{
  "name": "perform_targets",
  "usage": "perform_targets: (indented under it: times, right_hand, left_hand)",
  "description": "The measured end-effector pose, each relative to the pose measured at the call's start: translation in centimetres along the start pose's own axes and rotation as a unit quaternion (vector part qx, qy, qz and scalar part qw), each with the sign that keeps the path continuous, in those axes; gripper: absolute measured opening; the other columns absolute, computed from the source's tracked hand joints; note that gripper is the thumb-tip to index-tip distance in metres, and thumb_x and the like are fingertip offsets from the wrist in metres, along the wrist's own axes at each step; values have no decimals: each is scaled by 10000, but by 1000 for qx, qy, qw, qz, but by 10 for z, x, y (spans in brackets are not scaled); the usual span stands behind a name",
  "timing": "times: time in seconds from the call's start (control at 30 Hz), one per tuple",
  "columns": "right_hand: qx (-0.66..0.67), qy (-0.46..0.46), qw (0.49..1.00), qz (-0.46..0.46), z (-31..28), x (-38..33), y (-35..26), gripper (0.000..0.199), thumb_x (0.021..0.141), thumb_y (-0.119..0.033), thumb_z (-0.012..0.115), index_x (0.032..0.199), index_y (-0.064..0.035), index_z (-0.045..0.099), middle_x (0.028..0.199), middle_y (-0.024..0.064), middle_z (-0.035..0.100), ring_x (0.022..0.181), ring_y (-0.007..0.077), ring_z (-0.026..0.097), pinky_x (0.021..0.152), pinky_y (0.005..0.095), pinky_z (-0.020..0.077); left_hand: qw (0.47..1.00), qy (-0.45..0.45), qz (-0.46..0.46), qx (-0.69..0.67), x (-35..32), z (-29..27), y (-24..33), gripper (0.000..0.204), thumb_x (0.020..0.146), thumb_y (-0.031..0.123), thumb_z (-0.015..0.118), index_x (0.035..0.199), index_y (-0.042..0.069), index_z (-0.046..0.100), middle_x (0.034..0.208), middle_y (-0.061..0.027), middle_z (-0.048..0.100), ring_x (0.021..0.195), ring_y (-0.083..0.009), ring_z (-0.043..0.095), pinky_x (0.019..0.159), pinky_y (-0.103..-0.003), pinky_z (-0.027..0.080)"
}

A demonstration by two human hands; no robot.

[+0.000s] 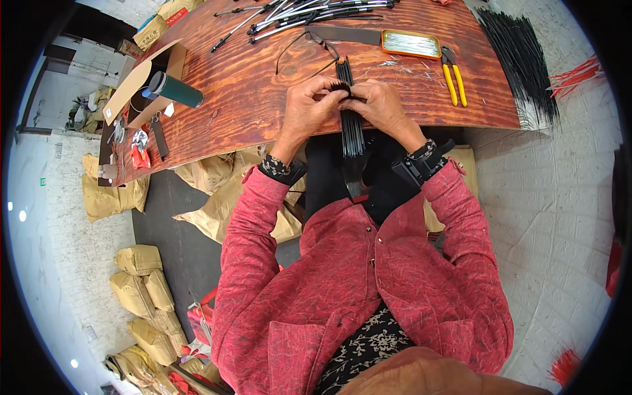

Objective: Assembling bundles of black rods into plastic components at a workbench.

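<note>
My left hand (308, 105) and my right hand (383, 105) meet over the table's near edge, thumbs and fingertips closed together. Between their fingertips is a small black piece with a toothed edge (340, 86); its exact kind is too small to tell. Beneath it lies a bundle of thin black rods (353, 135), pointing toward me and sticking out past the table edge. My fingers cover the middle of the bundle. Just beyond the hands rests a pair of eyeglasses (322, 45).
On the wooden table (243, 99) are a yellow tin of thin silvery pins (411, 44), loose pins (394, 69), yellow-handled pliers (454, 78), black-and-silver rods (309, 16), a green bottle (176, 89) and a cardboard box (141, 82). Long black rods (517, 59) lie at the right.
</note>
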State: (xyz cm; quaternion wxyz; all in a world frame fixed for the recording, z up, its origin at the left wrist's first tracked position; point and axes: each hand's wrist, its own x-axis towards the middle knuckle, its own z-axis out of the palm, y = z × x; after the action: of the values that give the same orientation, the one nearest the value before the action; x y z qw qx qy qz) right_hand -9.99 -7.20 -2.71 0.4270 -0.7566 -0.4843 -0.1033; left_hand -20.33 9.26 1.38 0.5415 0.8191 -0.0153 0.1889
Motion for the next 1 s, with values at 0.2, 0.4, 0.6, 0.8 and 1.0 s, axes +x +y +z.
perform_targets:
  times: [0.2, 0.4, 0.6, 0.8, 1.0]
  right_hand:
    - [24, -57, 996, 71, -1, -1, 6, 271, 815, -382, 751, 906, -127, 761, 766, 103, 693, 799, 322, 673, 663, 449, 501]
    - [47, -55, 993, 97, -4, 0, 2, 271, 822, -371, 753, 868, -104, 757, 756, 131, 683, 775, 339, 669, 644, 444, 491]
    - [133, -49, 982, 128, -1, -4, 3, 233, 823, -276, 767, 911, -60, 760, 754, 149, 673, 689, 296, 658, 622, 382, 478]
    - [167, -17, 978, 120, 8, -8, 7, 219, 820, -239, 765, 914, -41, 754, 729, 158, 651, 656, 281, 638, 597, 371, 467]
    - [229, 3, 970, 86, 15, -3, 5, 210, 823, -210, 758, 912, -20, 739, 776, 151, 663, 703, 291, 638, 643, 380, 480]
  left_hand:
    - [1000, 24, 3, 2, 1, -1, -11, 160, 898, 34, 723, 1052, -7, 726, 890, 0, 713, 779, -62, 661, 670, -223, 527]
    - [999, 35, 28, 11, 0, 2, -2, 168, 904, 48, 725, 1064, -3, 728, 909, 11, 719, 774, -53, 652, 661, -225, 520]
    - [998, 54, 10, -6, -3, 2, -6, 171, 926, 53, 708, 1085, -9, 723, 939, -3, 721, 793, -65, 657, 678, -229, 521]
    - [995, 52, -30, -80, 0, 2, -13, 161, 938, 50, 697, 1085, -12, 722, 937, -17, 720, 791, -71, 657, 699, -226, 520]
    - [996, -12, -54, -68, 0, -12, -20, 150, 925, 45, 708, 1064, -6, 725, 945, -14, 712, 817, -72, 652, 723, -223, 520]
